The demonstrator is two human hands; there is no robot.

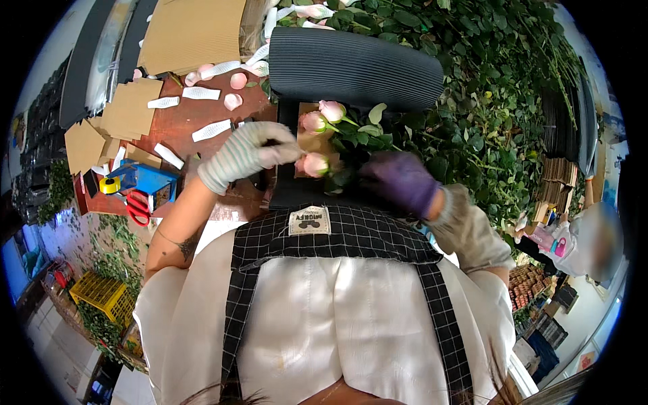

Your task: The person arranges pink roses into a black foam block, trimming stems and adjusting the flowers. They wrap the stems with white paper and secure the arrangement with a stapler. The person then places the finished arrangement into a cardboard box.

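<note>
Three pale pink roses lie heads to the left: an upper rose [331,111], a middle rose [314,122] and a lower rose [313,165]. Under the blooms is a piece of brown cardboard [312,143], on a black corrugated sheet [291,191]. My left hand [251,154], in a pale striped glove, has its fingertips pinched together just left of the lower rose; what they hold, if anything, is too small to make out. Near that rose's leaves and stem is my right hand [403,182] in a purple glove, its fingers dark and blurred.
A rolled black corrugated sheet [354,67] lies beyond the roses. Leafy stems [486,94] heap up at right. White mesh sleeves [211,130], loose petals [233,102], red scissors [138,208] and a blue box [152,181] are at left. Another person [594,243] is far right.
</note>
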